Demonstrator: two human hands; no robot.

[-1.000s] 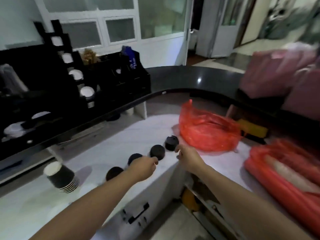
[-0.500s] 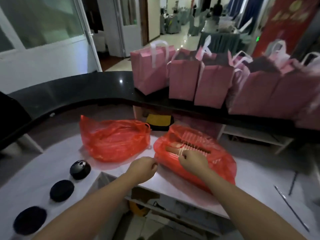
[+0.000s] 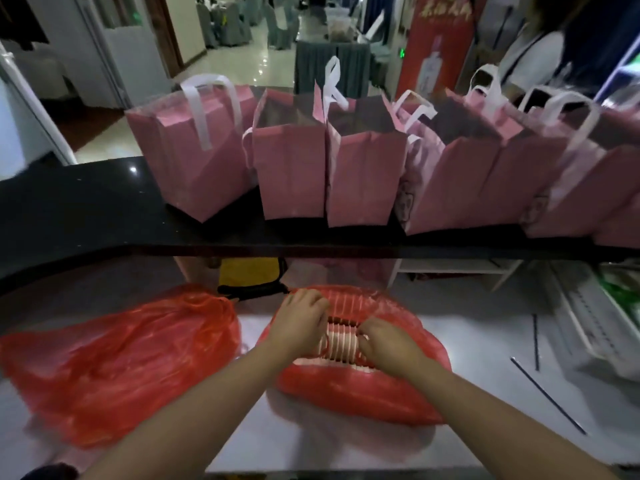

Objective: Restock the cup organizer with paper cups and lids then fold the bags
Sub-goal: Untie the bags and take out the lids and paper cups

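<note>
Still mid-restock: both hands' fingers (image 3: 313, 308) curled into the open red bag (image 3: 363, 393) at the white stack (image 3: 341, 346), second bag (image 3: 114, 358) unfolded.

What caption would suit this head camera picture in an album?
Both hands, left hand and right hand, part a red plastic bag of stacked cups below pink paper gift bags.

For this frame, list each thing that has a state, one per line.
Right red plastic bag: mouth pulled open, stacked white items showing inside.
Left red plastic bag: lying crumpled, untouched.
Left hand: gripping the open bag's edge.
Right hand: pinching the opposite edge.
Pink paper bags: upright, tops open.
</note>
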